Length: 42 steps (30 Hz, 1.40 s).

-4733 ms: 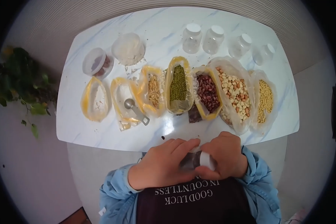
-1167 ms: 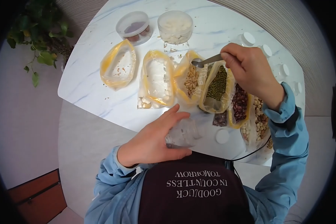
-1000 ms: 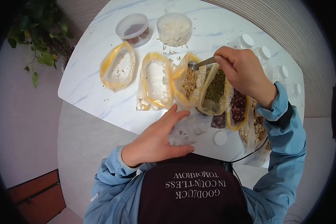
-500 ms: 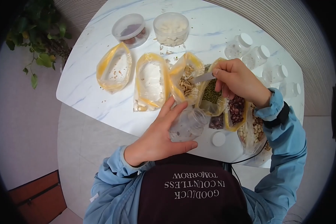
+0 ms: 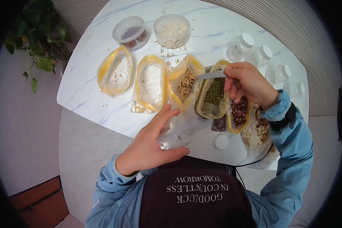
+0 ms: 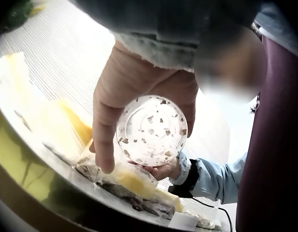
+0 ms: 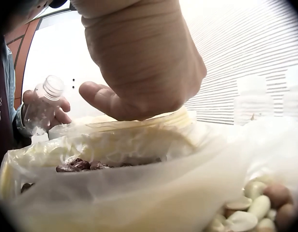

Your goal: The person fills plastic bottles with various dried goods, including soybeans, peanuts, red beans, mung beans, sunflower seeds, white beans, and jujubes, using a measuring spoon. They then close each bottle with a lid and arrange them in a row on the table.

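My left hand [image 5: 144, 142] grips a clear plastic jar [image 5: 178, 133], tilted and without a lid; its threaded mouth shows in the right wrist view. Seen from below in the left wrist view, the jar [image 6: 151, 130] has small brown flecks on it. The fingers of my right hand [image 5: 250, 83] pinch the flat metal handle of a measuring spoon [image 5: 212, 75]. The spoon's bowl is hidden among the pale brown grains [image 5: 187, 84] in a yellow-rimmed bag [image 5: 195, 60]. Below the right hand stand a bag of mung beans [image 5: 215, 91] and a bag of dark red beans [image 5: 239, 114].
A white lid [image 5: 221, 141] lies near the table's front edge. Several lidded clear jars [image 5: 240, 46] stand at the back right. Two round tubs [image 5: 171, 32] sit at the back left, behind two nearly empty bags [image 5: 116, 72]. A peanut bag [image 5: 256, 131] and a black cable lie right.
Both hands held the lidded jar at first; now its lid is off and the left hand alone holds it. The right hand has picked up the spoon and lowered its bowl into the grains.
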Each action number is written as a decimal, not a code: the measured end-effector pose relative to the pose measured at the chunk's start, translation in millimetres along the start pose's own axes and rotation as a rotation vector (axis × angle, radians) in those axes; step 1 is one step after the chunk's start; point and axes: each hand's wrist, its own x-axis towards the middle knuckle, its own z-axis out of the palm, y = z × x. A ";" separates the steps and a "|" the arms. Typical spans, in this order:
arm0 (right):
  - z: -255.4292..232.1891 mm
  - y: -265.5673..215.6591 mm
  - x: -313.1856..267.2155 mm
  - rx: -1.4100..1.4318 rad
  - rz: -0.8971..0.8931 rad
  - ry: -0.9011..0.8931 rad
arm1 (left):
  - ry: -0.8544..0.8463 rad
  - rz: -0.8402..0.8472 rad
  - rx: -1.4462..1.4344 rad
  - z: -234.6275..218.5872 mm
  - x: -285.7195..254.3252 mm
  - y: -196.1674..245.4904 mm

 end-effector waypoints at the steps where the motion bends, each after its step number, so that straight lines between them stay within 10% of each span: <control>1: -0.7 -0.3 -1.1 0.001 -0.007 0.008 | -0.010 -0.042 -0.070 -2.6 -3.3 4.0; 18: -9.4 1.9 -9.9 0.047 -0.073 0.047 | 0.473 0.219 0.239 -2.0 -0.4 -5.1; 42: 14.0 -40.9 -67.2 -0.044 -0.248 -0.083 | 0.485 0.155 0.423 -1.1 12.1 16.5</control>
